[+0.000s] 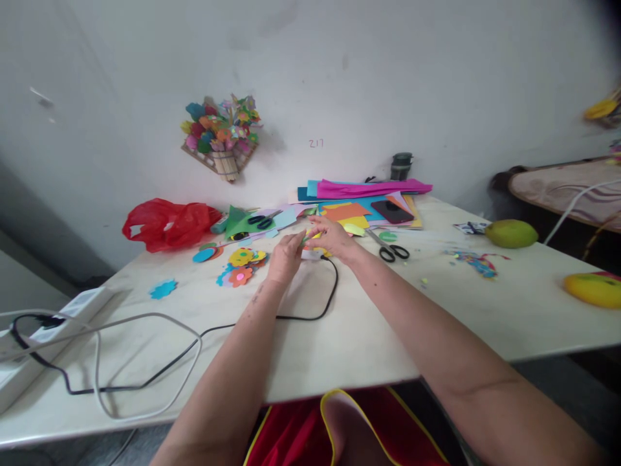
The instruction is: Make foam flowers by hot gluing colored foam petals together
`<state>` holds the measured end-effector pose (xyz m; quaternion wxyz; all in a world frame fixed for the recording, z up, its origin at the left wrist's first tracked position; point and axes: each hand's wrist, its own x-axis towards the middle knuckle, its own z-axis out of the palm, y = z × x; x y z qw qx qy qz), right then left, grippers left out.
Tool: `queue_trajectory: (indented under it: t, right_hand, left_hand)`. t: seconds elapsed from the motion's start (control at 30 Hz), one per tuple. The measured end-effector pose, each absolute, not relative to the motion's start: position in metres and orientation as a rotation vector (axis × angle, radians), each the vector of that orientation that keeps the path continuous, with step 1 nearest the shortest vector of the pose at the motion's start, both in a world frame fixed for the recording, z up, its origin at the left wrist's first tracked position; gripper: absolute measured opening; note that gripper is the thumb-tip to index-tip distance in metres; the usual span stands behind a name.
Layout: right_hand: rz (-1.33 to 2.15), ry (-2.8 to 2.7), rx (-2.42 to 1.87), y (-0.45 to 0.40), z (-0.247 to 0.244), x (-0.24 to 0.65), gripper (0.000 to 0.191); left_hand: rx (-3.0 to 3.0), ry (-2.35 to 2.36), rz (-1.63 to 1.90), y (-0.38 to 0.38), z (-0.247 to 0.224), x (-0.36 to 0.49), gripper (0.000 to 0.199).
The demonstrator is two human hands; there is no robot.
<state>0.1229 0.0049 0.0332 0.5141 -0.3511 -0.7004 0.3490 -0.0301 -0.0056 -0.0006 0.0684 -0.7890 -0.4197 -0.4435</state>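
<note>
My left hand [285,257] and my right hand [332,238] meet over the middle of the table. Their fingertips pinch a small green piece [306,238], mostly hidden by the fingers; it may be paper. Just below lies a white object [311,255], partly covered, with a black cord [334,288] running from it. Left of my left hand are cut paper flowers [241,276] in orange, yellow and blue. Black-handled scissors [388,249] lie open to the right of my right hand. Another pair of scissors [262,221] rests on coloured paper farther back.
Coloured sheets [359,188] and a phone [392,211] lie at the back. A red plastic bag [167,223] sits back left, above a blue paper flower [163,288]. A power strip [72,323] and loose white cable [167,315] occupy the left. Mango-like fruits [511,233] stand right.
</note>
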Motion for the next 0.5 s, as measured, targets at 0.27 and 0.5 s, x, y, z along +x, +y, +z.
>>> queue_trajectory:
  t: [0.27, 0.5]
  right_hand:
    - [0.827, -1.707, -0.864, 0.0034, 0.0340, 0.1199, 0.008]
    - [0.866, -1.703, -0.877, 0.0013, 0.0350, 0.1208, 0.006]
  left_hand:
    - [-2.361, -1.239, -1.336, -0.0060, 0.0004, -0.0302, 0.038]
    - [-2.388, -1.214, -1.273, -0.0069, 0.0006, -0.0298, 0.041]
